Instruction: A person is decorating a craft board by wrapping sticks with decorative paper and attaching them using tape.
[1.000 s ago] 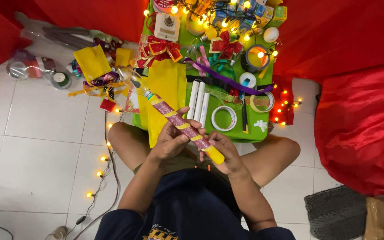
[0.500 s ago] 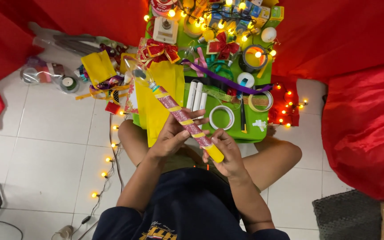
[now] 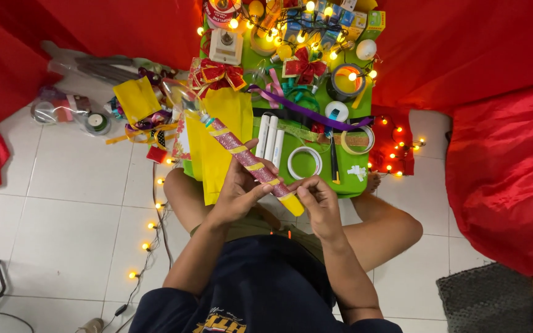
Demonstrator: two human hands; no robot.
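**Both hands on a glitter-wrapped stick, held over the lap**

Person seated on white tile floor, legs crossed, dark blue shirt nearest the camera. Both forearms run up and inward from the bottom edge, meeting above the lap.

Left hand: fingers curled around the lower part of the stick, thumb laid across it. Grasping the stick.

Right hand: fingers bent, tips pinched at the stick's yellow end, just beside the left hand. Grasping the stick at that end.

Stick: long, red-pink glitter with yellow bands, tilted; lower yellow end between the hands, upper end pointing up-left over a yellow paper sheet at the near edge of the green tray.

Tray sits just past the knees, crowded: three white tubes side by side, a white tape roll, a purple ribbon, red bows, a candle in a round tin, lit bulbs of a string of lights that also trails down the floor to the left.

Room: bare tile to the left and lower left; red cloth close on the right and across the far side. Dark mat at lower right.
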